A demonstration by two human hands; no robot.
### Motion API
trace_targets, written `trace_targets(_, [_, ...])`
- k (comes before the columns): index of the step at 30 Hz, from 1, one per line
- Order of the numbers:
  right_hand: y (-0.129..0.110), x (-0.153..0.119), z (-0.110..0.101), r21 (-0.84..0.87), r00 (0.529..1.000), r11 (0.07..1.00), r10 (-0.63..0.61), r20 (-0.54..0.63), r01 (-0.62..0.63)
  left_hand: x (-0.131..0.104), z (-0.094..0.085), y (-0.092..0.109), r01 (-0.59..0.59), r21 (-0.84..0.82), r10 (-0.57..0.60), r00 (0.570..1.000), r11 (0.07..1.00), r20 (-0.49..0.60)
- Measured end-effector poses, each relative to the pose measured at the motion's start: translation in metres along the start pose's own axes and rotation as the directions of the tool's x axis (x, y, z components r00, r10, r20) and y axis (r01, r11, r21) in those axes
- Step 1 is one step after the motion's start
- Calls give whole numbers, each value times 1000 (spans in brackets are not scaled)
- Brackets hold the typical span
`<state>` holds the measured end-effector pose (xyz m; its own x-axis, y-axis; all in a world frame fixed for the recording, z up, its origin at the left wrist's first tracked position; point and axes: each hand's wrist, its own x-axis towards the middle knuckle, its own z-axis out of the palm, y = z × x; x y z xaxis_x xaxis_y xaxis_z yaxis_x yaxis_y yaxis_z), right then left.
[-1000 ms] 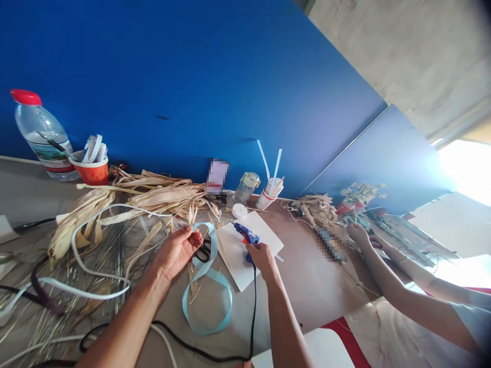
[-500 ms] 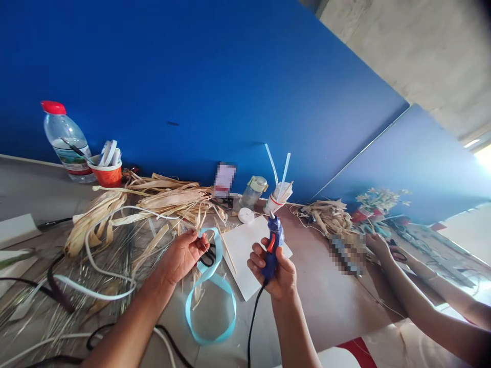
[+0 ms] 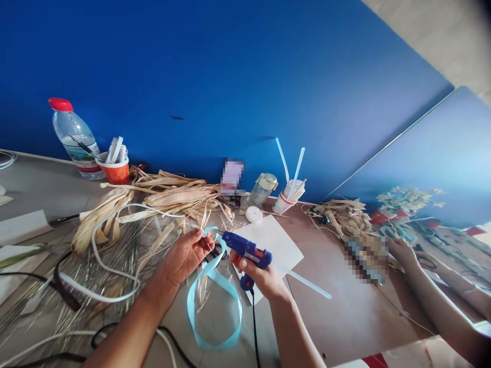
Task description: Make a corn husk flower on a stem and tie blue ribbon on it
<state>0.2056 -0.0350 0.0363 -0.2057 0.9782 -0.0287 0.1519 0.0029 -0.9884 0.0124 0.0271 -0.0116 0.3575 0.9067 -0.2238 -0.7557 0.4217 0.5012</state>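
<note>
My left hand [image 3: 191, 254] is closed, its fingertips pinching the upper end of a light blue ribbon [image 3: 235, 316] along with what looks like a thin wire. The ribbon hangs down in a twisted loop toward the table. My right hand [image 3: 264, 278] grips a blue glue gun [image 3: 245, 247] with a red marking, tilted so its nozzle points left at my left fingertips. Whether the nozzle touches the ribbon I cannot tell. A clear glue stick [image 3: 310, 284] juts out behind the gun, and its black cord [image 3: 255, 327] drops to the table.
Dried corn husks [image 3: 180, 199] and thin wires [image 3: 115, 266] cover the left. Behind are a water bottle [image 3: 79, 143], an orange cup [image 3: 115, 171], a jar [image 3: 264, 189] and a cup of glue sticks [image 3: 284, 202]. White paper [image 3: 282, 237] lies beneath. At right, another person's hands [image 3: 404, 253] work.
The glue gun has turned from upright to nearly level, and its nozzle has come left to my left fingertips. The left hand still pinches the ribbon. The view has shifted slightly.
</note>
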Motion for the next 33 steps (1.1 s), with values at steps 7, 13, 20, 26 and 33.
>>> trace_targets(7, [1, 4, 6, -108, 1000, 994, 5, -10, -6, -9, 9, 4, -20, 42, 22, 999, 999, -35])
trace_targets(13, [3, 7, 5, -119, 1000, 993, 7, -11, -8, -17, 17, 7, -3, 60, 5, 1000, 998, -28])
trace_targets(20, [8, 7, 6, -125, 1000, 992, 15, 6, -14, -14, 11, 5, -12, 62, 13, 1000, 998, -19])
trace_targets(26, [6, 6, 7, -89, 999, 996, 36, 29, -33, -15, 15, 7, -2, 78, 6, 999, 997, -47])
trace_targets(33, [5, 9, 8, -40, 1000, 999, -16, 15, 16, -16, 14, 5, 7, 44, -7, 1000, 999, 3])
